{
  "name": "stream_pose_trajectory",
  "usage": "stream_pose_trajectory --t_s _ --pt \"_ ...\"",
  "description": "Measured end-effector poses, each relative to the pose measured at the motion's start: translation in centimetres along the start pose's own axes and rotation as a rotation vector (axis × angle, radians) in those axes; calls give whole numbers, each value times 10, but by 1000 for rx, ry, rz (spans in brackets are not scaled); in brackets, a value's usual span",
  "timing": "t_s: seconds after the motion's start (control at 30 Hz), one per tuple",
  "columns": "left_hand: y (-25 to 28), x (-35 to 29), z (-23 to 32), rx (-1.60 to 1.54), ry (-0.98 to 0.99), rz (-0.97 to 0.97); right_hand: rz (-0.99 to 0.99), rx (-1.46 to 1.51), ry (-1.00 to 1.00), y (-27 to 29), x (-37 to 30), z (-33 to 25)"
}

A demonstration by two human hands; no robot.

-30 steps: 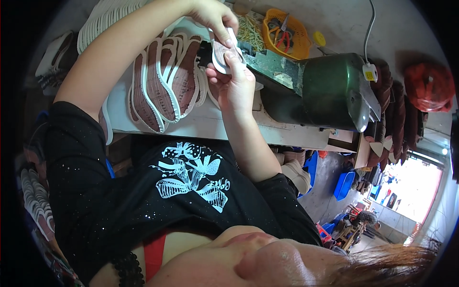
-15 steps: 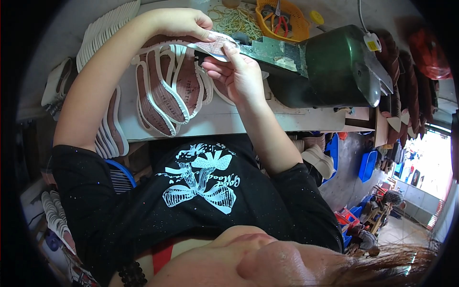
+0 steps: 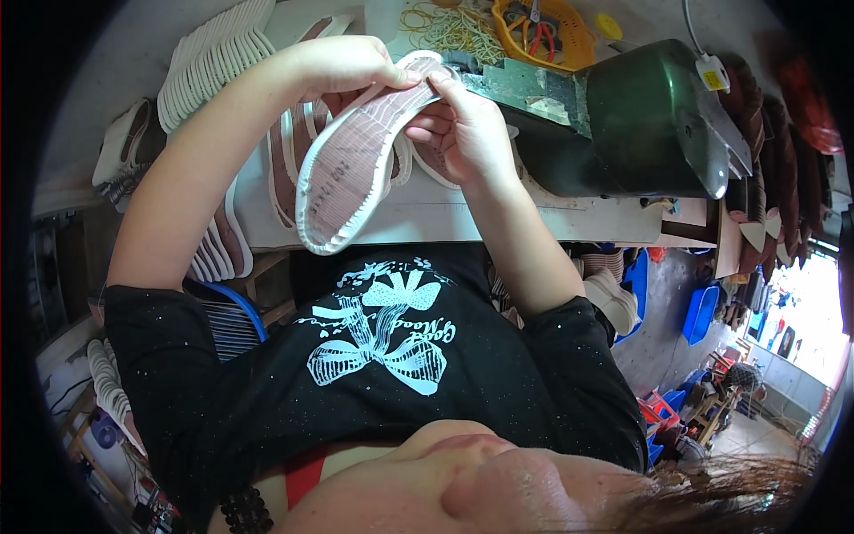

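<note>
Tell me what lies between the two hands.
The head view shows the far end of a white-edged brown sole between the left hand and the right hand, held by both.

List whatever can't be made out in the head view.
Left hand: fingertips, thumb's aside, hidden behind the flat brown fabric sole with white rim, head view.
That sole's far face: turned away from the head camera.
Yellow plastic basket: top cut off by the head view's upper edge.
Dim red bundle: blurred near the head view's dark rim.

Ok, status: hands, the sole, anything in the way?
Left hand and right hand pinching one sole near its narrower end. Brown face showing. Other soles behind it, partly hidden.
</note>
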State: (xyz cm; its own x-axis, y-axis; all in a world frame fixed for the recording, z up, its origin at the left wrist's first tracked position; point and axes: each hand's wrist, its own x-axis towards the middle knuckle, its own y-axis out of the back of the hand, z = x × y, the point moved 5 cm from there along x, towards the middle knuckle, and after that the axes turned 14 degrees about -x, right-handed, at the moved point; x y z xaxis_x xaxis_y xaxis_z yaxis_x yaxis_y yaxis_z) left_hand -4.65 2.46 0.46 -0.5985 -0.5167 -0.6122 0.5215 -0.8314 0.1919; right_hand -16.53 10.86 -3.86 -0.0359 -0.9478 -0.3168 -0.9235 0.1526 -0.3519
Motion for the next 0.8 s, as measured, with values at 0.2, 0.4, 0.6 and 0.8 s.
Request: stream_pose_trajectory --t_s 0.2,0.4,0.6,0.8 --pt "-15 4 -10 -285 66 -148 18 -405 38 21 -12 -10" --pt "-8 14 -4 -220 -46 67 -325 -398 -141 36 -63 -12" --pt "23 35 3 137 -35 212 -149 -163 -39 31 -38 -5" --pt "57 55 -21 10 -144 465 -153 78 -19 -1 -8 4"
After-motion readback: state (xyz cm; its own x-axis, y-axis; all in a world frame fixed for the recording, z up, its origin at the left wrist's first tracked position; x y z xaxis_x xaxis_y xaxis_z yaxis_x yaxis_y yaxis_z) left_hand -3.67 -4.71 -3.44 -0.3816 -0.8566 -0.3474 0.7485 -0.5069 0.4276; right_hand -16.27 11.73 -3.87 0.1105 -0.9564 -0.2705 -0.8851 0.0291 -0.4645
